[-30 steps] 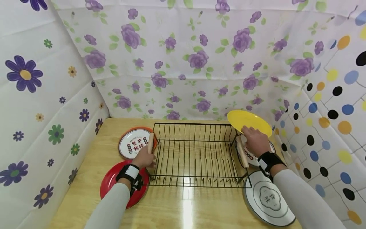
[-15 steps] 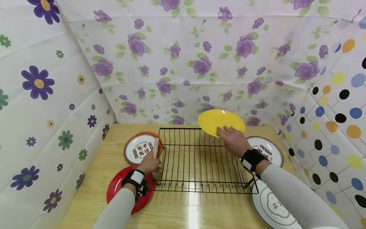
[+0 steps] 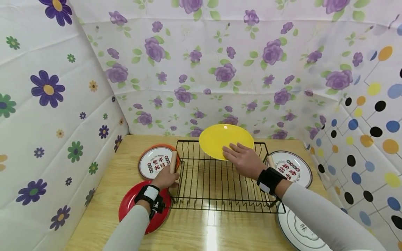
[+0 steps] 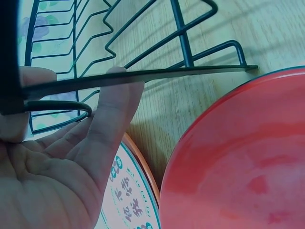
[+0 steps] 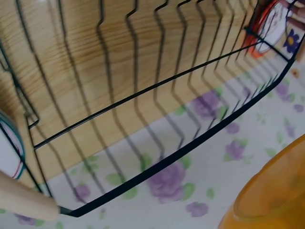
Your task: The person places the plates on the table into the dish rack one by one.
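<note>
A black wire rack (image 3: 220, 199) with wooden side handles stands on the wooden table. My left hand (image 3: 164, 178) grips its left handle (image 3: 173, 162); in the left wrist view the fingers (image 4: 112, 109) curl around the rack's end. Above the rack's back part, my right hand (image 3: 246, 161) holds a yellow plate (image 3: 216, 139) by its near right edge, the fingers lying over the plate and the thumb hidden. The plate tilts, its face toward the head camera. In the right wrist view the yellow plate (image 5: 276, 195) shows at the lower right, apart from the rack bars.
Left of the rack lie an orange-rimmed white plate (image 3: 152, 164) and a red plate (image 3: 128, 204). To its right are a white plate with red writing (image 3: 296, 167) and a larger white plate with a grey emblem (image 3: 295, 230). Flowered cloth (image 3: 207, 69) hangs behind.
My right hand has carried the yellow plate leftward from above the right handle to over the rack. My left hand has stayed on the left handle. The head view has shifted slightly.
</note>
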`<state>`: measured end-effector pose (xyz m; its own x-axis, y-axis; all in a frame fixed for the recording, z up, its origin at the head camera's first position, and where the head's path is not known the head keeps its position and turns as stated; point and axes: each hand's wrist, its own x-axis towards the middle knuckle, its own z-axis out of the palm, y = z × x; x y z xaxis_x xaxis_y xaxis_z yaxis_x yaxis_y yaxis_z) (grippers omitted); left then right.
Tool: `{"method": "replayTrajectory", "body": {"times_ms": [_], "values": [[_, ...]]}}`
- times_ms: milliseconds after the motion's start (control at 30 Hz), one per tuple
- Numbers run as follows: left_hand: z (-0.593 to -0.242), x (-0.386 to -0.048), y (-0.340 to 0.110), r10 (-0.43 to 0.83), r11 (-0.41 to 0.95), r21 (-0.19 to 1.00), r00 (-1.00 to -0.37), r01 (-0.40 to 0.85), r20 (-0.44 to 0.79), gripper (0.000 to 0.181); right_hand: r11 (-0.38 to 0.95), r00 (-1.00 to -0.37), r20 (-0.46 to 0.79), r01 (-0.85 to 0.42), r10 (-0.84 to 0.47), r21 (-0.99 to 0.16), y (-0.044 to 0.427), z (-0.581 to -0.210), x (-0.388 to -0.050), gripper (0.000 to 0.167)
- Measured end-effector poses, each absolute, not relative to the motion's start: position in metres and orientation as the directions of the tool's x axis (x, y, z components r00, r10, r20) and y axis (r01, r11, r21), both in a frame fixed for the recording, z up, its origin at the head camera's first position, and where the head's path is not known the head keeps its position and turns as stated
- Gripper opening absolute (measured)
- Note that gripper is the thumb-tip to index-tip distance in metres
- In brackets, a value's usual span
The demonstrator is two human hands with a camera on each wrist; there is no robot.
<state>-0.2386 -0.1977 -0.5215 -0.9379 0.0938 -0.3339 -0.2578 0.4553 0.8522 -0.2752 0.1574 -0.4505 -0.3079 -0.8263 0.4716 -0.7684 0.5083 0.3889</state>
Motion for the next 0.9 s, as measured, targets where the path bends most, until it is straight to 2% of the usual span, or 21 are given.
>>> {"method": "replayTrajectory", "body": {"times_ms": [67,133,233,300,367,633,700,800,900], "values": [[-0.522,-0.238,-0.198,0.093,0.462,0.85,-0.94,-0.252,-0.329,0.027,0.48,-0.266,0.479,-0.777,-0.836,0.407,0.152,-0.449,-0.271,0.032],[-0.522,-0.238,-0.198,0.087,0.47,0.846,-0.941,-0.25,-0.327,0.021,0.451,-0.222,0.489,-0.787,-0.843,0.421,0.147,-0.449,-0.269,0.04],[-0.522,-0.238,-0.197,0.082,0.473,0.845,-0.943,-0.249,-0.324,0.029,0.418,-0.168,0.508,-0.8,-0.845,0.43,0.141,-0.45,-0.265,0.057],[-0.522,-0.24,-0.196,0.073,0.474,0.842,-0.941,-0.257,-0.329,0.034,0.403,-0.143,0.518,-0.807,-0.843,0.433,0.137,-0.452,-0.262,0.058],[-0.523,-0.24,-0.196,0.076,0.471,0.842,-0.939,-0.262,-0.334,0.042,0.394,-0.133,0.519,-0.81,-0.844,0.433,0.134,-0.454,-0.259,0.058],[-0.523,-0.243,-0.2,0.085,0.472,0.84,-0.934,-0.268,-0.346,0.018,0.382,-0.119,0.515,-0.811,-0.849,0.443,0.128,-0.453,-0.25,0.058],[-0.52,-0.243,-0.204,0.109,0.502,0.827,-0.93,-0.254,-0.351,0.025,0.38,-0.115,0.516,-0.811,-0.849,0.444,0.128,-0.453,-0.25,0.057],[-0.508,-0.242,-0.214,0.109,0.58,0.785,-0.934,-0.217,-0.339,0.051,0.375,-0.112,0.512,-0.812,-0.851,0.447,0.128,-0.452,-0.248,0.055],[-0.49,-0.241,-0.227,0.058,0.543,0.807,-0.949,-0.23,-0.31,0.07,0.368,-0.105,0.502,-0.808,-0.858,0.46,0.128,-0.452,-0.246,0.055]]}}
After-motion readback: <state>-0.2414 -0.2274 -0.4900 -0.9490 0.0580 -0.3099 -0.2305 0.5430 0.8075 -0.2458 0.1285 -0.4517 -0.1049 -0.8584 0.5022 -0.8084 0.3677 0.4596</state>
